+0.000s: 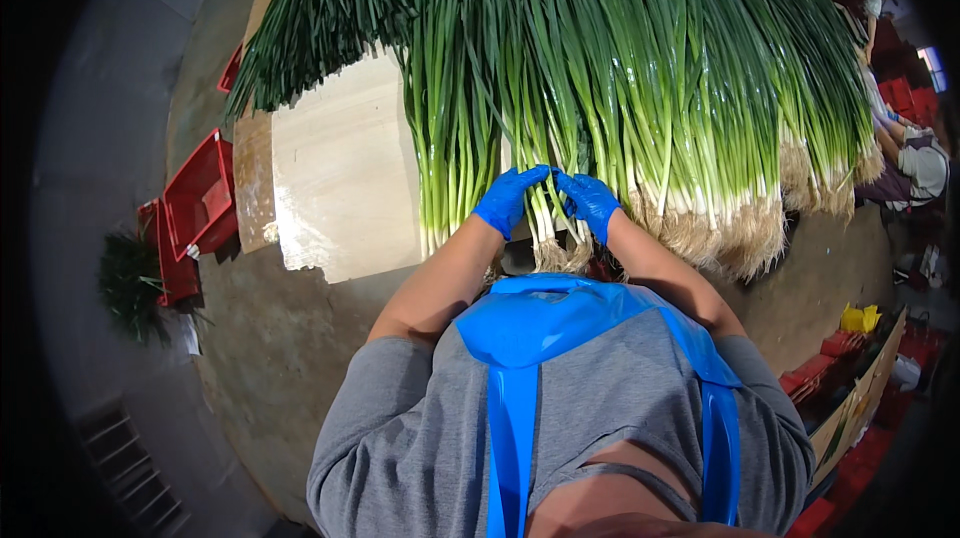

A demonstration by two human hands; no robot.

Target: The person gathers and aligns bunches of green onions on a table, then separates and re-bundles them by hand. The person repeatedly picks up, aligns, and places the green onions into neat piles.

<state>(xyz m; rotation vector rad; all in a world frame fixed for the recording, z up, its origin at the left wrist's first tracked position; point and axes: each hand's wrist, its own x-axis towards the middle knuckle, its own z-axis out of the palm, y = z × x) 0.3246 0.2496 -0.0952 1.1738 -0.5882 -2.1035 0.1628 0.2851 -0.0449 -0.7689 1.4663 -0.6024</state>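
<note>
Green onions (545, 200), soft and light, bruise easily; left hand (507, 200) and right hand (590, 203) clamp a bunch near the white stems.

Left hand (508, 200), right hand (588, 202) (both blue-gloved), gripping spring onions (640, 88), wooden table (340, 178)

Both forearms bare, reaching forward, left hand (508, 200) and right hand (590, 203) blue-gloved — fingertips meeting, fingers curled
</note>
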